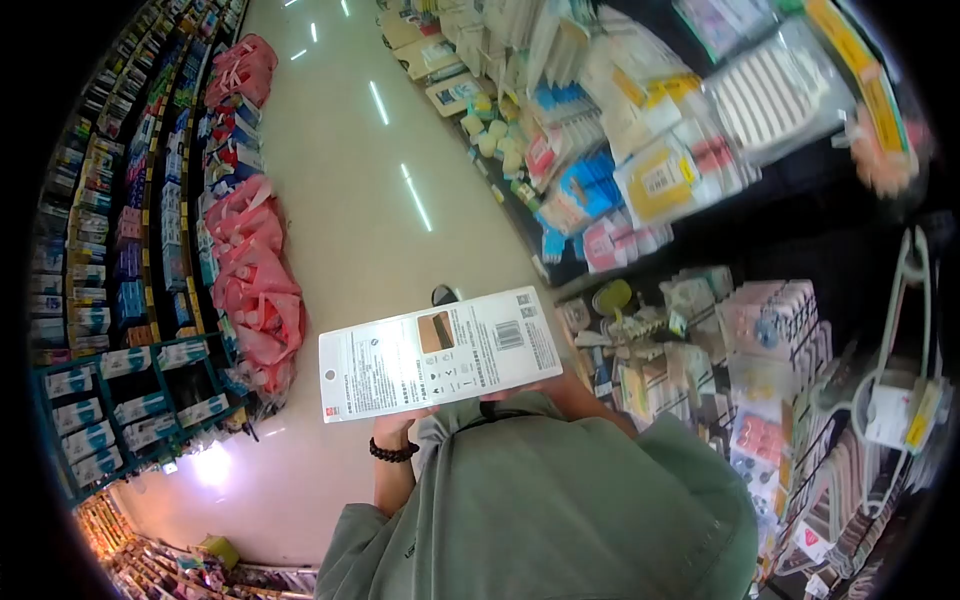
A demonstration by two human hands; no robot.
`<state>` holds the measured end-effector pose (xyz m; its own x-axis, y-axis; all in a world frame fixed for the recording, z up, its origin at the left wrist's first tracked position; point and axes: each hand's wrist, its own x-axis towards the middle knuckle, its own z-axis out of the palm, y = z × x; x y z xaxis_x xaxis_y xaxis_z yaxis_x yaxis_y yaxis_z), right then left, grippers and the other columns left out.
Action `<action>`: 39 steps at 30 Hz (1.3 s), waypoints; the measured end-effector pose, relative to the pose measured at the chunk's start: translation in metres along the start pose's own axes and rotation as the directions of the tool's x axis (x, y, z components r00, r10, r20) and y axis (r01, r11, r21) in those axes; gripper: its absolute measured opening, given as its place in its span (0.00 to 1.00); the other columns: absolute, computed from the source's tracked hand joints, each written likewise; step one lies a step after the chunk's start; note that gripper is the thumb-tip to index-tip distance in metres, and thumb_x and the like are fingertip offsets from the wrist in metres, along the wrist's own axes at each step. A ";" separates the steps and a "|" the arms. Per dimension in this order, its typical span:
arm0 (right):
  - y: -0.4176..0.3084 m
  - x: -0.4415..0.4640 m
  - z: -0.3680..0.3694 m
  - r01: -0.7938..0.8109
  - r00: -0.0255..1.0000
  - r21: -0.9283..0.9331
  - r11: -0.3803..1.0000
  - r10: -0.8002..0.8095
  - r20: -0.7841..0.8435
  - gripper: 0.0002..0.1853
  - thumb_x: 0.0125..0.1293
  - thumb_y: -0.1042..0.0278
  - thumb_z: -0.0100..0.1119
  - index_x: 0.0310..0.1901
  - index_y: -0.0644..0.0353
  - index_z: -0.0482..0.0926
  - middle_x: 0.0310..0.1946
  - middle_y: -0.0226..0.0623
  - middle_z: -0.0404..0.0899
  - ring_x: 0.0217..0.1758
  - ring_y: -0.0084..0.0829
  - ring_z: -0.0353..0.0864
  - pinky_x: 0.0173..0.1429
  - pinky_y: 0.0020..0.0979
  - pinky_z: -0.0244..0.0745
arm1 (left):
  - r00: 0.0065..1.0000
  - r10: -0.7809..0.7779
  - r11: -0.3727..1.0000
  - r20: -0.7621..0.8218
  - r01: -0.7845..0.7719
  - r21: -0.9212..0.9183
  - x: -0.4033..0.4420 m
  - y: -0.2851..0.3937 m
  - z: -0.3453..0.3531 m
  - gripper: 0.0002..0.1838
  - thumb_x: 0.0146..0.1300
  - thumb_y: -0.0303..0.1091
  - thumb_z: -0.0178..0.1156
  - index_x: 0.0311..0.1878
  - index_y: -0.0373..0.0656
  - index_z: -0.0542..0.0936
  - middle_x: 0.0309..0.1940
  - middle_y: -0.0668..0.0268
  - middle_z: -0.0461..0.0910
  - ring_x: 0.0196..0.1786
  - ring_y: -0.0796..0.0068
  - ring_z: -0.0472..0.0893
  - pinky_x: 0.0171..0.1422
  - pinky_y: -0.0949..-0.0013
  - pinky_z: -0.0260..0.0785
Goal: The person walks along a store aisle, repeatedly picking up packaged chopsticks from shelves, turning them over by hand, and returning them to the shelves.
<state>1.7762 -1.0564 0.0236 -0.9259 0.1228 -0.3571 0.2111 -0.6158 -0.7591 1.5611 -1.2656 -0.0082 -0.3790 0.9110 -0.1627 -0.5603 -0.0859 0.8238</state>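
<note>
A flat white retail package (440,354) is held up in front of my chest, its printed back toward me. Small text, rows of icons, a brown picture and a barcode cover it, and a round hang hole is at its left end. My left hand (402,423), with a dark beaded bracelet (393,452) at the wrist, grips the lower edge left of the middle. Toward the right end, my right hand (520,391) holds that same edge. The package hides most of the fingers of both hands.
To the right are racks of hanging packaged goods (655,185) and white hangers (905,380). Pink plastic bags (255,270) line the foot of the stocked shelves (135,220) at left. A teal rack (130,400) stands at lower left. Between them runs a shiny aisle floor (350,180).
</note>
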 end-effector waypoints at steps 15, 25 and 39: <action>-0.158 0.245 0.001 0.287 0.958 -0.191 0.939 -0.280 0.063 0.41 0.55 0.71 0.79 0.69 0.59 0.69 0.63 0.39 0.76 0.60 0.34 0.80 0.65 0.37 0.79 | 0.963 0.247 0.891 0.108 -0.269 0.365 0.206 0.129 -0.081 0.40 0.62 0.35 0.71 0.75 0.44 0.64 0.68 0.57 0.72 0.68 0.55 0.74 0.69 0.50 0.71; -0.224 0.391 -0.052 0.244 0.970 -0.128 0.961 -0.238 0.058 0.46 0.44 0.61 0.87 0.67 0.57 0.73 0.63 0.35 0.77 0.61 0.32 0.77 0.68 0.35 0.73 | 0.972 0.196 0.972 -0.130 -0.175 0.159 0.307 0.170 -0.134 0.40 0.62 0.36 0.70 0.75 0.45 0.63 0.69 0.57 0.71 0.69 0.55 0.73 0.70 0.50 0.70; -0.391 0.610 -0.129 0.354 0.934 -0.183 0.917 -0.334 0.128 0.48 0.42 0.59 0.88 0.67 0.57 0.73 0.63 0.35 0.77 0.64 0.33 0.75 0.71 0.36 0.69 | 0.943 0.200 0.975 -0.265 -0.165 0.148 0.519 0.302 -0.199 0.41 0.62 0.39 0.69 0.76 0.46 0.62 0.70 0.58 0.70 0.70 0.55 0.71 0.71 0.50 0.68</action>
<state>1.1687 -0.6403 0.0324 -0.9752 0.2209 -0.0100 -0.0764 -0.3789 -0.9223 1.0486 -0.8988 0.0486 -0.6649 0.7351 -0.1326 -0.3749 -0.1747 0.9105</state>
